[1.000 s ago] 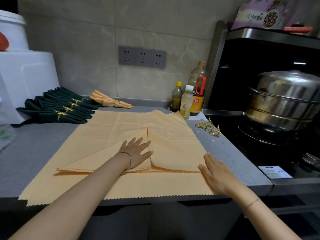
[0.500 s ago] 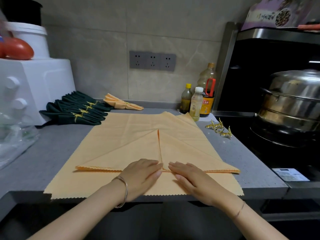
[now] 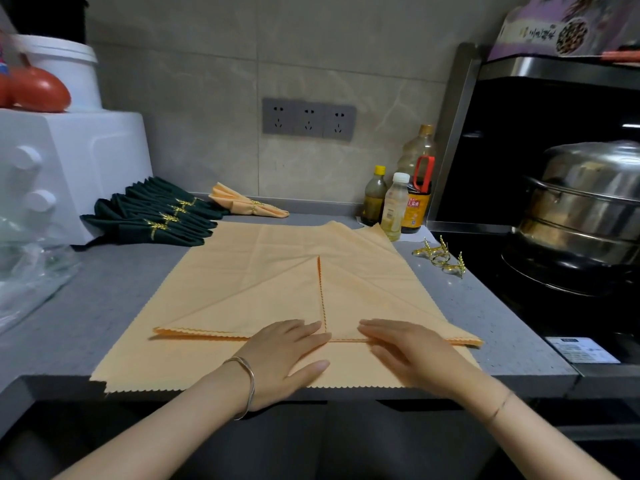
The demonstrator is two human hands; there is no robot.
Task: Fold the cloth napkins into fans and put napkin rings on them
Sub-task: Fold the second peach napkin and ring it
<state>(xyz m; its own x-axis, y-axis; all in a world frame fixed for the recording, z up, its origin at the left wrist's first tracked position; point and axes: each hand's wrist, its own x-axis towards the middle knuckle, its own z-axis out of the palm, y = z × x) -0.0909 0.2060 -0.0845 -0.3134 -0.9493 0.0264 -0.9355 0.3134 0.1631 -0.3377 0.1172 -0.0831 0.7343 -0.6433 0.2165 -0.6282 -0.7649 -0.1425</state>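
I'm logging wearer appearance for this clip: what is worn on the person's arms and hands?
No sleeves or gloves are in view. The left hand has a thin silver bangle at its wrist; the right hand has a fine thread-like bracelet.

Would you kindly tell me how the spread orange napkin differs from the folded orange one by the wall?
The spread napkin lies flat and wide, without a ring; the folded napkin is a narrow pleated fan wearing a gold ring. Both are orange cloth.
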